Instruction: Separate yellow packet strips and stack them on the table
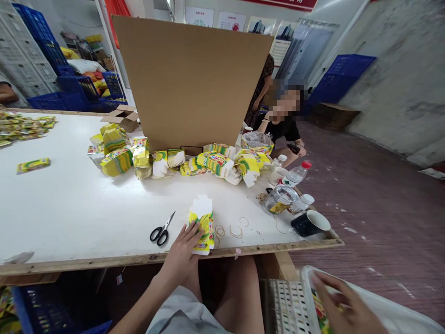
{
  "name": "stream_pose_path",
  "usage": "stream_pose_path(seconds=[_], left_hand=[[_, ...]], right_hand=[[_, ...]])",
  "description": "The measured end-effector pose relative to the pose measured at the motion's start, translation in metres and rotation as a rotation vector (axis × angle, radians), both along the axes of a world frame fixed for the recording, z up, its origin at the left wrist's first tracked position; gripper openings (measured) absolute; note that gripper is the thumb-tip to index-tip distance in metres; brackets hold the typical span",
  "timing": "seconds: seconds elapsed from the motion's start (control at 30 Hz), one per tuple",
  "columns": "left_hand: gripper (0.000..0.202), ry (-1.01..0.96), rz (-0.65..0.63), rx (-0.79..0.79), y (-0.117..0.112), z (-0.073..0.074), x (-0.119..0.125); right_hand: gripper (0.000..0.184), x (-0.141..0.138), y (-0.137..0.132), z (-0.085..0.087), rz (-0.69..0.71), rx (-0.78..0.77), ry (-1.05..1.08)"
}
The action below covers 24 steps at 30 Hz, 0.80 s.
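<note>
My left hand (182, 253) rests at the near edge of the white table (69, 204), fingers spread flat against a stack of yellow-green flat cartons (202, 226). My right hand (342, 304) reaches down to the lower right into a white plastic basket (288, 306), fingers spread over colourful packs inside; it is motion-blurred. Black-handled scissors (162, 230) lie just left of the carton stack. Several rubber bands (233, 230) lie to its right.
Heaps of yellow-green cartons (174, 160) lie in front of a tall upright cardboard sheet (191, 79). Bottles, a glass jar (278, 199) and a dark cup (310, 222) crowd the table's right corner. A person sits beyond it. Blue crates (52, 60) are stacked far left.
</note>
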<state>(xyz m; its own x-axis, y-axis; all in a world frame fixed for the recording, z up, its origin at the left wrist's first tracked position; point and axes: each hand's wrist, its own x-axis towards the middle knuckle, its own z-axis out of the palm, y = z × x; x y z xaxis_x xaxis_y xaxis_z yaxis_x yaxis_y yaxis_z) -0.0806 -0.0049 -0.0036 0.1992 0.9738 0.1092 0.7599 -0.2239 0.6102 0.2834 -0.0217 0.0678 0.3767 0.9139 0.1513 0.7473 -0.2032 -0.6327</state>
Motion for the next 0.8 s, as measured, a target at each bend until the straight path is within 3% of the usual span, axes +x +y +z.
stream_pose_path(seconds=[0.17,0.27,0.43,0.6,0.8], left_hand=[[0.067,-0.021,-0.076,-0.082,-0.003,0.016,-0.004],[0.066,-0.041,-0.094,-0.101,-0.004,0.021,-0.007],[0.049,-0.043,-0.117,-0.058,-0.003,0.017,-0.006],[0.070,0.038,-0.107,0.002,-0.004,0.007,0.003],[0.060,0.044,-0.087,0.034,-0.004,0.006,0.008]], right_hand=[[0.044,-0.120,0.022,-0.029,0.381,-0.092,0.466],[0.046,-0.162,0.029,-0.042,0.487,-0.147,0.569],[0.038,-0.184,0.037,-0.058,0.474,-0.166,0.779],[0.037,-0.189,0.048,-0.073,0.390,-0.135,0.767],[0.032,-0.193,0.057,-0.072,0.375,-0.108,0.800]])
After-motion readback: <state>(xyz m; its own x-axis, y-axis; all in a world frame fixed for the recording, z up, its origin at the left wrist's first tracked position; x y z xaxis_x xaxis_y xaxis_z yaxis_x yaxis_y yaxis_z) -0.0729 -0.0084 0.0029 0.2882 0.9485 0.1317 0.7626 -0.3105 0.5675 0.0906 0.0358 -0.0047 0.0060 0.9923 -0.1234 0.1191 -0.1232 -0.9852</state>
